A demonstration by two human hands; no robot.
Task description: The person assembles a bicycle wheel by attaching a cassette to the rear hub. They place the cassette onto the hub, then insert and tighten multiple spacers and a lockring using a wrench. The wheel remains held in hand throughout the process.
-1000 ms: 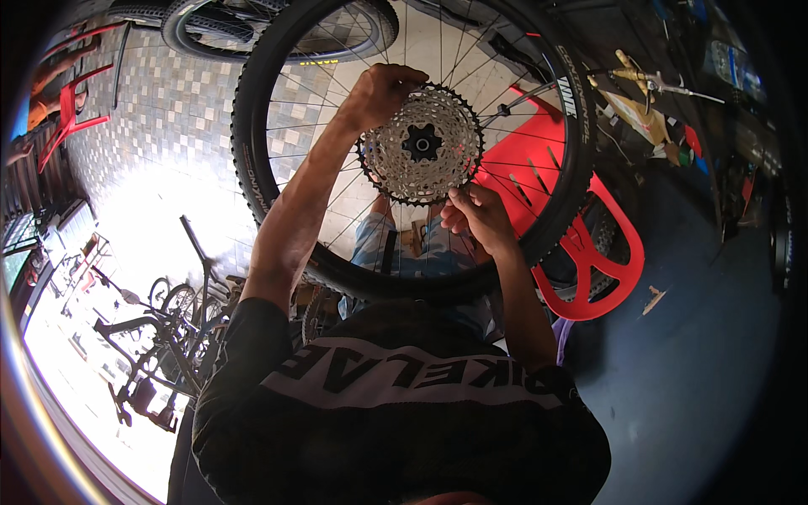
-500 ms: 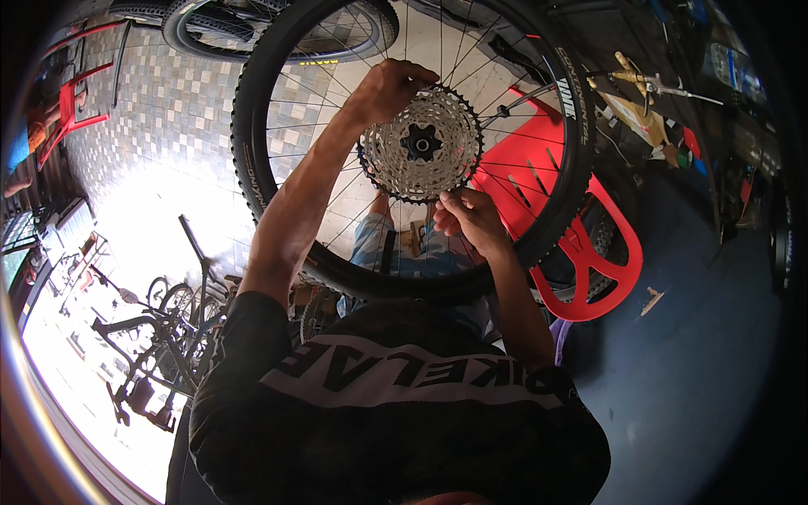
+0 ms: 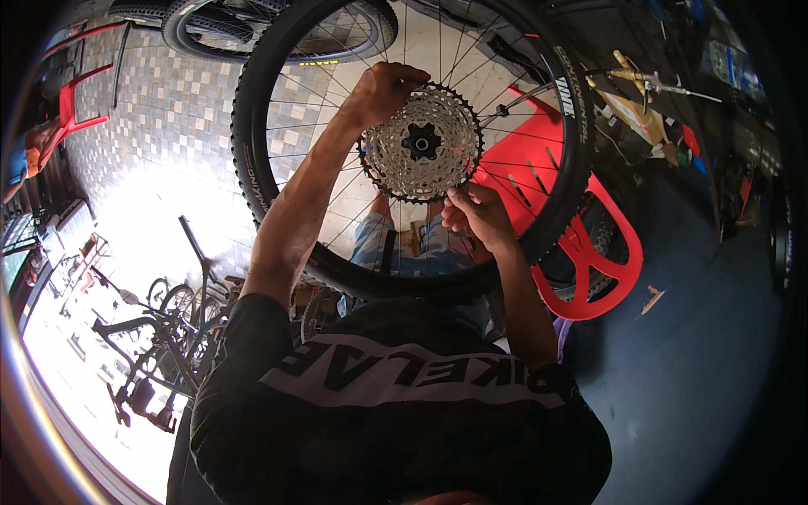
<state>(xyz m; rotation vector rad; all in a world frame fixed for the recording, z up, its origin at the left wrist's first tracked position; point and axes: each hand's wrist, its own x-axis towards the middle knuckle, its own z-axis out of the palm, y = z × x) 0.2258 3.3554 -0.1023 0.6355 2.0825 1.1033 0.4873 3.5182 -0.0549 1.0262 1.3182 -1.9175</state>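
Note:
A bicycle wheel [image 3: 245,126] with a knobby black tyre lies face up before me, above my lap. At its hub sits a large silver cassette [image 3: 389,150] with a black outer sprocket and a dark centre. My left hand [image 3: 383,93] reaches over from the left and grips the cassette's far edge, fingers curled on the teeth. Down at the near right edge, my right hand [image 3: 478,215] pinches the rim of the same cassette between thumb and fingers. The undersides of both grips are hidden.
A red plastic chair [image 3: 526,160] is partly beneath the wheel on the right. Another bicycle wheel [image 3: 383,38] lies beyond. Bicycle frames and parts [image 3: 172,337] stand at the left in bright light. Tools and packages crowd the far right. A person's arm [image 3: 38,139] shows at the far left.
The cassette has turned slightly counterclockwise. My left hand has shifted a little left, and my right hand a little right and up, both staying on its edge.

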